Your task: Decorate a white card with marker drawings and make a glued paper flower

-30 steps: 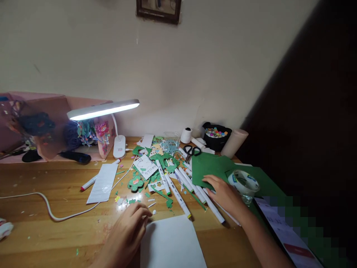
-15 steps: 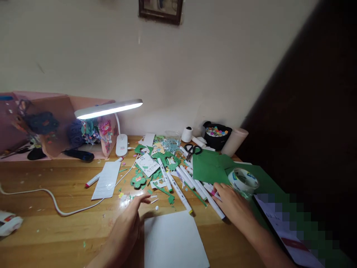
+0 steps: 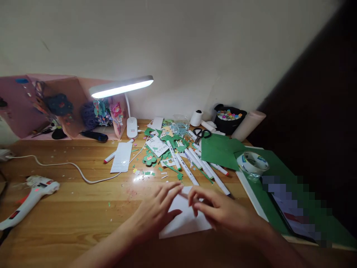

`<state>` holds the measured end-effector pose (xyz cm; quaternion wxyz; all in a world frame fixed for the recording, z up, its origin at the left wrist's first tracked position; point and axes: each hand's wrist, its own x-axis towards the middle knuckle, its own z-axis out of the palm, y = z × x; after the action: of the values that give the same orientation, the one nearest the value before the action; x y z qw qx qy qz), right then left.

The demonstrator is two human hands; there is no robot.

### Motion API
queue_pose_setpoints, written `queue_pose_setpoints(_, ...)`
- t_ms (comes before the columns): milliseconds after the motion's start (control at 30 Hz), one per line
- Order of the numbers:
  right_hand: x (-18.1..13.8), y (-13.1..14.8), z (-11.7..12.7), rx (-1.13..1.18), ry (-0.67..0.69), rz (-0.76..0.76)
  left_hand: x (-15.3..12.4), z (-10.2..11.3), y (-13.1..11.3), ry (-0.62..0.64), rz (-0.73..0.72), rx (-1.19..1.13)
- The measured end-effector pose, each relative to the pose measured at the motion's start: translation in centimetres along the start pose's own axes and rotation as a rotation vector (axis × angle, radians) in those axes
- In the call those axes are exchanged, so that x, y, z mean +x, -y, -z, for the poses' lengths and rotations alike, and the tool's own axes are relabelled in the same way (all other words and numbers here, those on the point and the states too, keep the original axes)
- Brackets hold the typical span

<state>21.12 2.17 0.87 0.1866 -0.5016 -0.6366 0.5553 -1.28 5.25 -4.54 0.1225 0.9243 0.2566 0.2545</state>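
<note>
L hand (image 3: pixel 157 212) lay open, fingers spread, on flat white paper sheet (image 3: pixel 181 224); R hand (image 3: pixel 220 213) touching beside it, fingers bent, grip unclear.

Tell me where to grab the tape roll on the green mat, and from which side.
Take the tape roll by its ring wall, coming from above. It lies flat on the green mat with its hole facing up, so a finger can likely go inside and the thumb outside. Its right side looks free, while green paper lies close on its left.
</note>
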Motion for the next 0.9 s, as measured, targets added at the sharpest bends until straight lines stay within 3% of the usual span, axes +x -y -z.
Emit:
queue_pose_setpoints(100,1.0,0.6,-1.8,0.336,0.288,-0.026,0.0,-0.2,-0.2,0.093,-0.103,0.095)
queue_pose_setpoints(200,1.7,0.0,-1.5,0.422,0.347,-0.010,-0.2,-0.4,-0.1,0.108,-0.051,0.077)
queue_pose_setpoints(267,1.6,-0.7,-0.4,0.281,0.219,0.007,-0.4,-0.6,0.2,0.043,0.042,0.025)
queue_pose_setpoints(400,-0.2,-2.9,3.0,-0.311,-0.424,0.027,-0.5,-0.9,0.9,-0.045,0.185,-0.055)
queue_pose_setpoints(467,-1.2,-4.3,4.7,-0.572,-0.610,-0.063,-0.4,-0.9,1.2,-0.032,0.210,-0.084)
queue_pose_setpoints(633,-1.7,-7.1,7.0,-0.750,-0.482,-0.074,-0.3,-0.7,1.3,0.005,0.203,-0.132)
queue_pose_setpoints(900,2.5,-7.8,8.2,-0.838,-0.583,-0.063,-0.2,-0.5,1.1,0.093,0.189,-0.122)
